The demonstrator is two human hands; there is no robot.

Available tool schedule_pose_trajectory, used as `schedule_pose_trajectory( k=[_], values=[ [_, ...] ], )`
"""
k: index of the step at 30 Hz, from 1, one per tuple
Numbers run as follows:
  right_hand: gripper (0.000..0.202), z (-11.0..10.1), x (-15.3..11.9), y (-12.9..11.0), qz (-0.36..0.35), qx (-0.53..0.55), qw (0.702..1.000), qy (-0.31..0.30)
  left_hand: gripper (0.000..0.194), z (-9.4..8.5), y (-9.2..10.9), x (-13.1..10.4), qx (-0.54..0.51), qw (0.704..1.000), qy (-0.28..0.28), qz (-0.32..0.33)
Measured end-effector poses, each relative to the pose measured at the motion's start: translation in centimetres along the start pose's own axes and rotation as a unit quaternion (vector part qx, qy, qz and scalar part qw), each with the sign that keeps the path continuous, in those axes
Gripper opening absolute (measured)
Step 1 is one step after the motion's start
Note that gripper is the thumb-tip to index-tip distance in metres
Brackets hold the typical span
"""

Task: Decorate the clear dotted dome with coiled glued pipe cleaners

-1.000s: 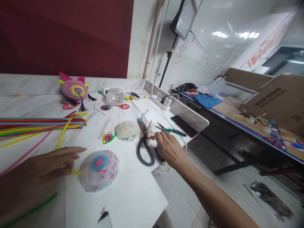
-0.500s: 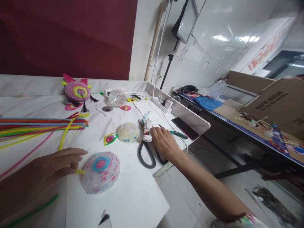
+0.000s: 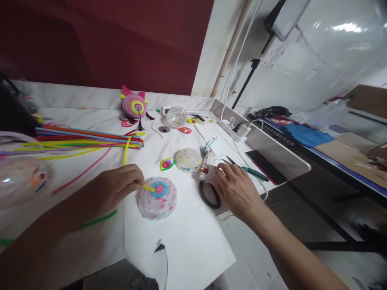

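My left hand (image 3: pixel 122 183) is closed, pinching a yellow pipe cleaner (image 3: pixel 148 188). Its short tip reaches over the pink-spotted clear dome (image 3: pixel 159 205), by the dome's blue and pink coil. Another yellow length rises behind the hand. At the right, my right hand (image 3: pixel 237 187) has its fingers curled round the near side of a white glue gun (image 3: pixel 206 166), which shows a small orange light. The fingertips are partly hidden. Beside and below them lie scissors with black loop handles (image 3: pixel 209 197). Teal-handled pliers (image 3: pixel 255 173) lie past the knuckles.
A bundle of coloured pipe cleaners (image 3: pixel 90 139) lies at left. Behind stand a pink decorated ball (image 3: pixel 134 106) and a clear dome (image 3: pixel 176 117). A yellow-spotted dome (image 3: pixel 188 160), a phone (image 3: pixel 266 167) and a power strip (image 3: pixel 236 133) are also on the table.
The view has swung left. My left hand has brought the yellow pipe cleaner's tip from the dome's side up over its coil. The right hand stays at the glue gun.
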State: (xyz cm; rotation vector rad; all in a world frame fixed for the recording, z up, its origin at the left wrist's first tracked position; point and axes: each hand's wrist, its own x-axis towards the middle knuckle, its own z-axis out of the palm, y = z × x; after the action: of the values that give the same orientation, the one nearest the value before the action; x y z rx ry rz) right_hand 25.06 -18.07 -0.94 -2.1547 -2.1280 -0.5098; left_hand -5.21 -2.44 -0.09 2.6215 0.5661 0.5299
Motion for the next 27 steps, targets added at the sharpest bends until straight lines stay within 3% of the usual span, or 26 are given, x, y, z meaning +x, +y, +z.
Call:
schedule_pose_trajectory(
  k=[2,4,6,8,10,13,19,23,27],
  values=[
    [0.023,-1.2,0.2,-1.2,-0.051,0.123,0.989,0.069,0.026,0.3,0.5,0.0,0.002,1.000,0.009,0.019],
    [0.023,-2.2,0.8,-3.1,-0.090,0.279,0.951,0.101,0.024,0.6,0.6,0.0,0.010,0.999,0.028,0.044],
    [0.019,-2.8,1.7,-5.2,-0.103,0.388,0.911,0.090,0.022,0.9,0.6,0.0,0.019,0.997,0.047,0.063],
    [0.018,-2.8,2.8,-7.1,-0.116,0.435,0.890,0.069,0.022,1.1,0.7,0.0,0.027,0.995,0.058,0.079],
    [0.016,-2.5,3.8,-8.4,-0.139,0.443,0.884,0.062,0.022,1.4,0.9,0.1,0.030,0.993,0.067,0.093],
    [0.015,-2.0,5.1,-8.9,-0.159,0.409,0.896,0.062,0.021,1.9,0.9,0.1,0.035,0.990,0.091,0.105],
    [0.019,-2.9,7.5,-6.4,-0.134,0.349,0.927,0.046,0.025,0.2,-0.2,-0.4,0.174,0.967,0.161,0.095],
    [0.018,-3.4,9.1,-5.0,-0.116,0.355,0.926,-0.053,0.036,-1.3,-0.3,-0.8,0.248,0.952,0.174,0.039],
    [0.023,-3.3,10.4,-4.6,-0.125,0.380,0.898,-0.183,0.037,-1.3,0.4,-0.6,0.222,0.963,0.152,0.009]
  ],
)
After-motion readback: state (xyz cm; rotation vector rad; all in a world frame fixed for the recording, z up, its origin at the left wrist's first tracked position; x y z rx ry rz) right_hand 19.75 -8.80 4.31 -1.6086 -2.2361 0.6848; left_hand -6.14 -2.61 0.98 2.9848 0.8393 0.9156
